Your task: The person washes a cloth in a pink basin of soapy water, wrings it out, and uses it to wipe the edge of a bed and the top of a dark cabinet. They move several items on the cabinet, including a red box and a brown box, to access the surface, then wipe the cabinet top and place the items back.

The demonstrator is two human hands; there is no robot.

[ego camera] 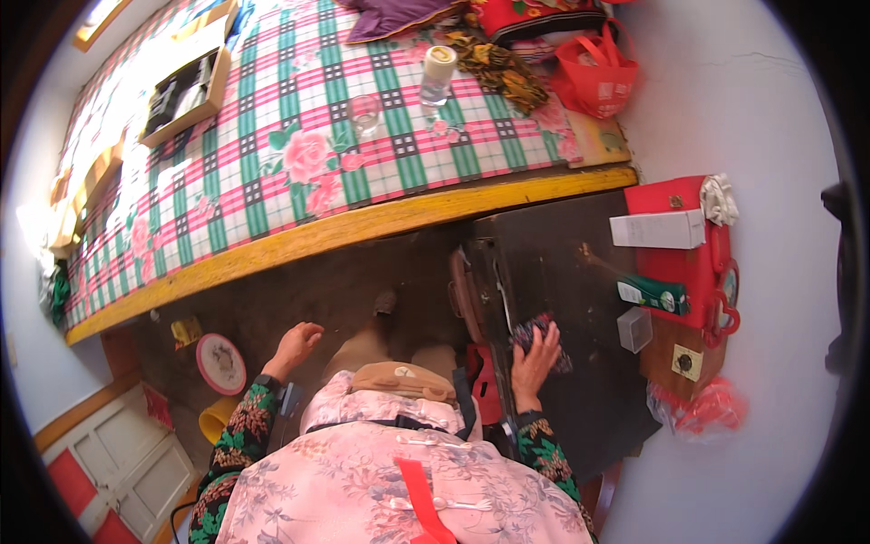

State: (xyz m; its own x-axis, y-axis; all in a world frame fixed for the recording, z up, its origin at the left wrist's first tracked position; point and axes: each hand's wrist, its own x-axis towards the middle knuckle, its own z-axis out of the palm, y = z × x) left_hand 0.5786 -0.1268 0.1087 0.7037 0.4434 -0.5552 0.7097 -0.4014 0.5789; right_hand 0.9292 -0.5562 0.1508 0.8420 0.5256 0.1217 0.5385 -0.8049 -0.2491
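Note:
My right hand (535, 367) presses a dark patterned cloth (527, 331) onto the black tabletop (578, 401), close to its left edge. The bunched cloth shows beyond the fingers and at the side of the palm. Over the floor, my left hand (296, 350) hangs in the air with loosely bent fingers and nothing seen in it. To the right of the cloth, along the wall side, stand a small clear plastic box (635, 329), a green tube (654, 294), a white carton (658, 229) and a red case (680, 265).
A yellow wooden ledge (353, 236) edges the platform with a checked floral cover (272, 102). A glass (363, 112) and a lidded jar (437, 76) stand there. A brown bag (465, 294) is beside the tabletop. A round pink-rimmed item (221, 364) and yellow bucket (219, 419) are at left.

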